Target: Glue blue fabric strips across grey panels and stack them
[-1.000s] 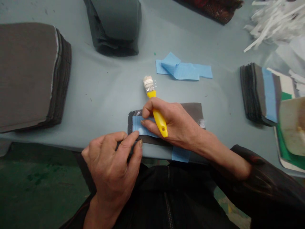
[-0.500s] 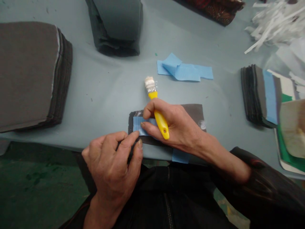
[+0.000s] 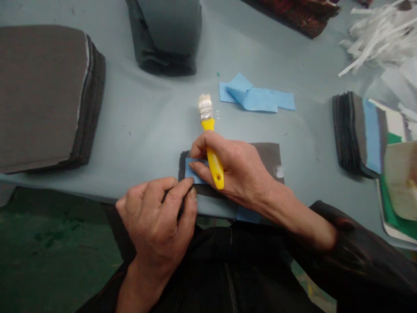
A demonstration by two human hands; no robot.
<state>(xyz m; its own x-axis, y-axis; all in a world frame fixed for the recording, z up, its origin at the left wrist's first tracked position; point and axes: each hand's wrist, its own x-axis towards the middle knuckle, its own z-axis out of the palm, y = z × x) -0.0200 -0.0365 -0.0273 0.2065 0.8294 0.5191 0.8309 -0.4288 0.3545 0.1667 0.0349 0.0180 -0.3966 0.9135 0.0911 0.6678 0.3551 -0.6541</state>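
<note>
Right hand (image 3: 239, 167), gripping the yellow brush (image 3: 215, 169), has slid slightly left.

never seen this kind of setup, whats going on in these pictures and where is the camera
There is no machine here: these are a person's own bare hands, seen by one camera worn on the head, looking forward and down. The right hand holds a yellow-handled paintbrush, its whitish bristles pointing away from the person. Below it, on the table, lies a dark grey piece with a light blue strip on it. The left hand has its fingertips at the near edge of that piece. Around them are a large dark stack on the left, loose blue strips beyond the brush, and white scraps at far right.
</note>
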